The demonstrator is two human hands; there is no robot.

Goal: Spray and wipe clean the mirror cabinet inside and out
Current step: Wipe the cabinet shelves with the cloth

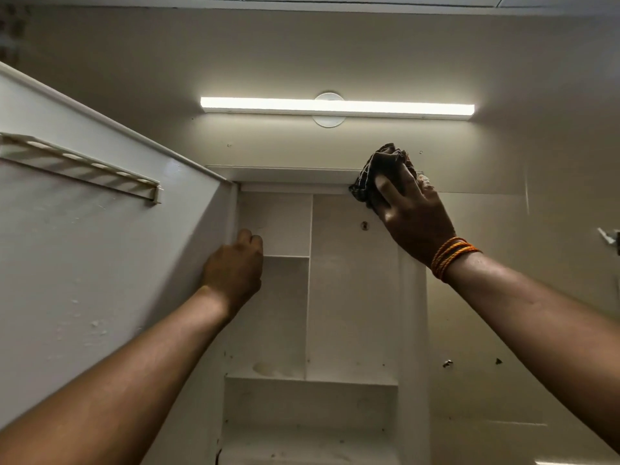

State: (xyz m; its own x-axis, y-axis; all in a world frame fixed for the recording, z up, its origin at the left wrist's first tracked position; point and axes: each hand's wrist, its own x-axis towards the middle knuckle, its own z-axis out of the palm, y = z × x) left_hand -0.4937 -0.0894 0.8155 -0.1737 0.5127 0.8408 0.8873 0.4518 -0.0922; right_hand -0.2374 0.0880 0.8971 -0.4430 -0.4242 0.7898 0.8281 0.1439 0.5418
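The cabinet (352,290) hangs on the wall under a lit lamp (337,109), its door (110,250) swung open to the left. Inside it is white, with shelves, some stains and dark specks. The right hand (414,216) reaches up, its grip closed on a dark cloth (375,169) pressed on the cabinet's top right corner. The left hand (235,266), fingers curled, holds the door edge.

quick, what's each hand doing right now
Left hand: fingers curled on the open door edge.
Right hand: presses the cloth on the cabinet top corner.
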